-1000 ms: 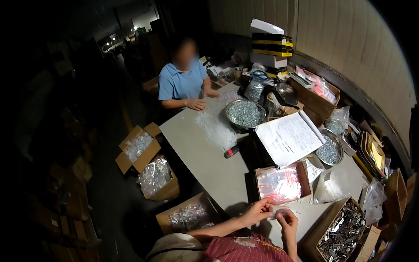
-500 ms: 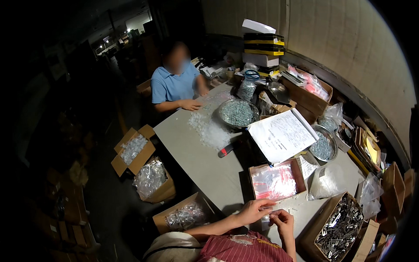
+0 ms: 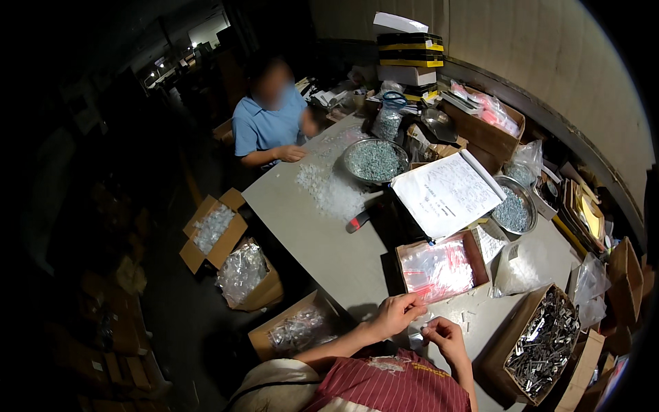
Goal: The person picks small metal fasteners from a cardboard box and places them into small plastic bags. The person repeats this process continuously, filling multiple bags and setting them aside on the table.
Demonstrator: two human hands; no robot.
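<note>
Grey tabletop (image 3: 302,237) lies bare from its left edge to the shallow box (image 3: 480,253) of red-edged bags, with a heap of white pieces (image 3: 336,196) beyond. At the near end, a small clear bag (image 3: 416,336) sits between our two hands. Our right hand (image 3: 447,338) appears to pinch its edge, thumb against forefinger; our left hand (image 3: 395,317) has its fingertips drawn close together just above, though we cannot tell whether they grip anything. To handle such thin film well, we do best to keep the pinch light, part the film gently and work low over the table, so anything slipping lands there. On our right, loose white bits (image 3: 467,321) and the carton of metal parts (image 3: 495,357) crowd the elbow's path; the shallow box blocks the far side. Leftward is roomier, but the edge drops off near an open carton (image 3: 263,343).
</note>
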